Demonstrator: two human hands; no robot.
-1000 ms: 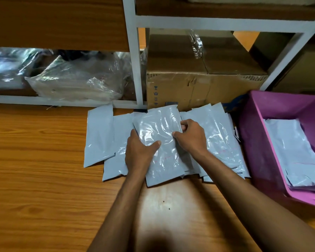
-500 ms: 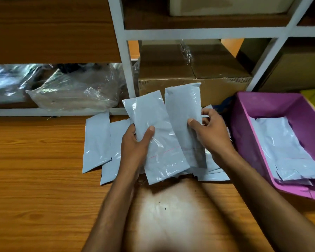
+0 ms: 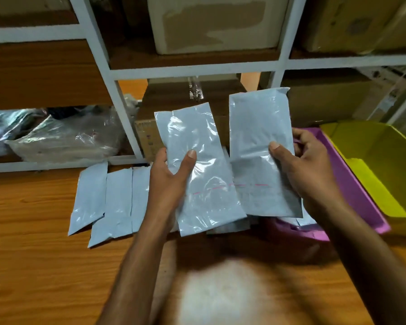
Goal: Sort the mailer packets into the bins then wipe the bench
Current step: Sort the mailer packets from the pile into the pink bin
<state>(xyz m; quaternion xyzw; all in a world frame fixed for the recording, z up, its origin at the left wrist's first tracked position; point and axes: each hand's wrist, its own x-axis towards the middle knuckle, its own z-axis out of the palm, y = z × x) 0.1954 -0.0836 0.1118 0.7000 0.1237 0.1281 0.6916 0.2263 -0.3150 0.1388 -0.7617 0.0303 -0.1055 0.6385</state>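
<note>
My left hand (image 3: 169, 181) grips a grey mailer packet (image 3: 192, 146) held upright above the bench, thumb across its front. My right hand (image 3: 307, 165) pinches a second, wider grey mailer packet (image 3: 258, 127) beside it, over the pink bin's near corner. Three more grey packets (image 3: 103, 198) lie flat on the wooden bench (image 3: 33, 266) to the left of my left hand. A pink bin (image 3: 359, 195) sits at the right, partly hidden by my right arm. Behind it stands a yellow bin (image 3: 370, 156).
A white-framed shelf unit (image 3: 117, 95) runs along the back of the bench. It holds cardboard boxes (image 3: 211, 22) and clear plastic bags (image 3: 63, 134). A brown box (image 3: 148, 134) stands right behind the held packets.
Both hands lifted their packets higher off the pile and moved them apart. The right hand's packet shifted right toward the pink bin. The view turned right, revealing the yellow bin.
</note>
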